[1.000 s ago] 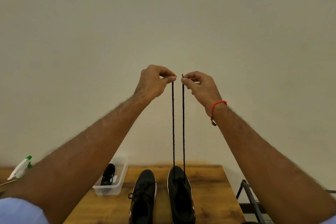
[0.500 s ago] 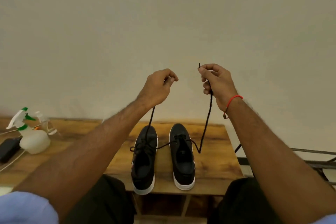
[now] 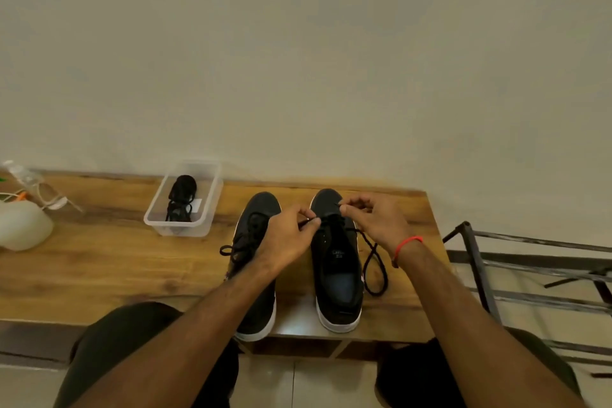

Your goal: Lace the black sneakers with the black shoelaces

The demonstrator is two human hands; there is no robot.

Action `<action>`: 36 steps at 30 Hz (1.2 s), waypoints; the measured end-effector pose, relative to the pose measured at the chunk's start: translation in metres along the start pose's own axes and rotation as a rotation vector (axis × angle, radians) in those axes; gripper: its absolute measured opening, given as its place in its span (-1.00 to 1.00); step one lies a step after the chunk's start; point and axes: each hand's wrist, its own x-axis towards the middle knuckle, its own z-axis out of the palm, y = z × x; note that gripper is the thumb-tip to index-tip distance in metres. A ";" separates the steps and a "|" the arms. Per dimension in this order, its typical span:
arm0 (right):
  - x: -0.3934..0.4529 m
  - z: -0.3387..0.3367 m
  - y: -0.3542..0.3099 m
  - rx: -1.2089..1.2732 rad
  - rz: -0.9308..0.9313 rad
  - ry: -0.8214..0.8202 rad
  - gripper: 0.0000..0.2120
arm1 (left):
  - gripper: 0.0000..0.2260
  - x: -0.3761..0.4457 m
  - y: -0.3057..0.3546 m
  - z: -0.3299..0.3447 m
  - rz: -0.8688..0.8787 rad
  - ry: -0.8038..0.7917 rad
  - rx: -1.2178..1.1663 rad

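Note:
Two black sneakers with white soles stand side by side on a wooden table (image 3: 99, 262), toes to the wall. The left sneaker (image 3: 256, 275) carries a lace whose loop hangs off its left side. Over the toe end of the right sneaker (image 3: 336, 275), my left hand (image 3: 286, 238) pinches one end of the black shoelace (image 3: 374, 262). My right hand (image 3: 374, 222) pinches the other end near the front eyelets. Slack lace lies looped on the table at the shoe's right side.
A clear plastic tub (image 3: 183, 199) behind the left sneaker holds a bundled black lace (image 3: 181, 197). A white spray bottle (image 3: 23, 225) and cables sit at the far left. A dark metal rack (image 3: 530, 268) stands right of the table. The wall is close behind.
Both hands have come down from head height, where they held the lace ends pulled up taut, to the front of the right sneaker. The lace now lies slack on the table.

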 end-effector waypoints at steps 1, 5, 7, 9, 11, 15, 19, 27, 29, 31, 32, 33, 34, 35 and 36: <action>0.003 0.004 0.004 -0.027 0.009 -0.015 -0.95 | -0.90 0.000 -0.003 0.004 -0.014 -0.005 -0.007; 0.012 0.012 0.019 -0.147 -0.008 -0.028 -0.95 | -0.80 0.004 -0.003 0.019 -0.075 -0.022 -0.032; 0.014 0.016 0.025 -0.264 -0.015 -0.049 -0.94 | -0.69 0.006 -0.004 0.023 -0.112 -0.066 0.011; 0.015 0.017 0.027 -0.300 -0.015 -0.057 -0.93 | -0.62 0.006 -0.007 0.028 -0.122 -0.101 0.092; 0.016 0.018 0.026 -0.325 -0.032 -0.076 -0.90 | -0.62 0.005 -0.008 0.029 -0.132 -0.092 0.128; 0.014 0.017 0.024 -0.422 -0.068 -0.145 -0.87 | -0.79 0.006 -0.008 0.019 -0.099 -0.091 0.147; 0.008 0.019 0.023 -0.496 -0.094 -0.206 -0.90 | -0.83 0.008 -0.016 0.008 -0.195 -0.166 -0.055; 0.001 0.029 0.016 -0.692 -0.152 -0.183 -0.94 | -0.84 0.005 -0.012 0.005 -0.295 -0.212 -0.268; 0.000 0.030 0.016 -0.704 -0.157 -0.198 -0.93 | -0.84 0.005 -0.012 0.005 -0.303 -0.220 -0.277; 0.000 0.032 0.016 -0.701 -0.159 -0.205 -0.93 | -0.83 0.004 -0.011 0.004 -0.300 -0.226 -0.276; 0.001 0.032 0.017 -0.691 -0.159 -0.206 -0.93 | -0.83 0.004 -0.010 0.004 -0.297 -0.230 -0.273; 0.002 0.033 0.017 -0.680 -0.159 -0.208 -0.93 | -0.83 0.003 -0.009 0.004 -0.295 -0.231 -0.273; 0.003 0.033 0.018 -0.665 -0.159 -0.212 -0.94 | -0.83 0.003 -0.009 0.003 -0.294 -0.232 -0.280; 0.004 0.034 0.019 -0.646 -0.156 -0.220 -0.94 | -0.81 0.003 -0.009 0.003 -0.298 -0.230 -0.296; 0.004 0.033 0.020 -0.622 -0.153 -0.225 -0.95 | -0.79 0.003 -0.009 0.004 -0.303 -0.227 -0.316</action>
